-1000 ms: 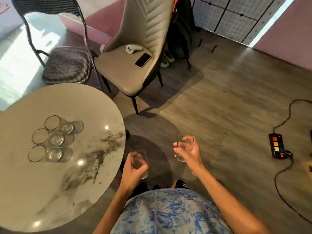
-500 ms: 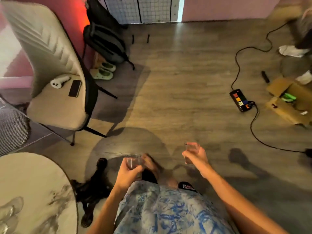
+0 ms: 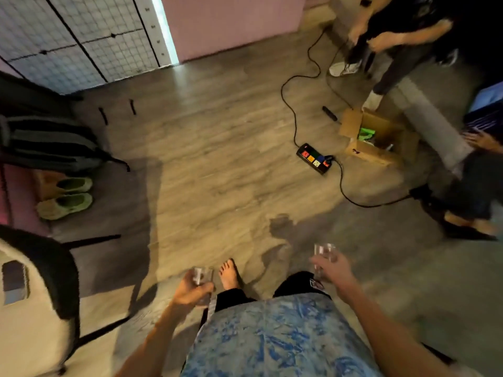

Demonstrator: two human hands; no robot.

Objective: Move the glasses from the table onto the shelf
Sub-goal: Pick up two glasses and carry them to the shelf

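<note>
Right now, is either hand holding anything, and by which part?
The left hand grips one small clear drinking glass round its side wall; the right hand grips a second clear glass round its lower side.

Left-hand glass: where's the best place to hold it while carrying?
Around its side wall, from the side, as the left hand does now. The glass is an upright tumbler, open rim up; fingers wrapping the wall should keep it level and the rim clear.
</note>
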